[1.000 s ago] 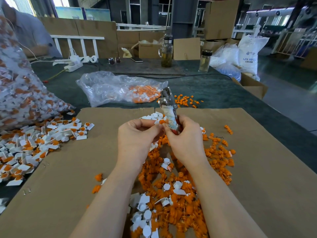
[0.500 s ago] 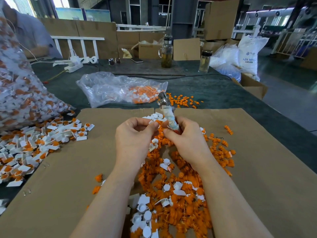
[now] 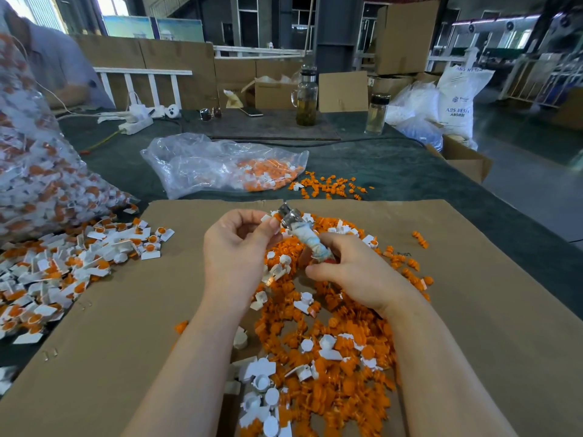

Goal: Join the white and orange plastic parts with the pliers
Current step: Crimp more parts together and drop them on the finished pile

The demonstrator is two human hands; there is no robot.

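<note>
So we've got our right hand (image 3: 353, 272) wrapped around the taped handles of the metal pliers (image 3: 303, 234), grip clamped on them, nose pointing up and away. Our left hand (image 3: 239, 244) sits just left of that grip, thumb and fingers pinching a small white-and-orange plastic piece (image 3: 273, 217) right at the pliers' nose. We can't tell if the nose is actually biting the piece or just touching it.

Under and below the grip is a big scatter of loose orange plastic plugs (image 3: 328, 342) with white plastic caps (image 3: 262, 383) mixed in, all lying on a flat brown cardboard sheet (image 3: 473, 310). Well off to the left of the grip there's a heap of joined white-and-orange pieces (image 3: 79, 263), and beside that a bulging clear bag (image 3: 34, 171) stuffed with more. Beyond the grip lies a crumpled clear plastic bag (image 3: 214, 165) with orange bits spilling out.

The cardboard sits on a dark green tabletop (image 3: 394, 171). Further back: a glass jug (image 3: 306, 99), a glass bottle (image 3: 376, 113), sunglasses (image 3: 210, 114), a phone (image 3: 251, 111), a white power strip (image 3: 135, 126), cardboard boxes (image 3: 403, 36). Looks like a warehouse hall. Far right of the grip, a white sack (image 3: 459, 102) reads "ABS RESIN". A person in a grey shirt (image 3: 60, 64) sits far left.
</note>
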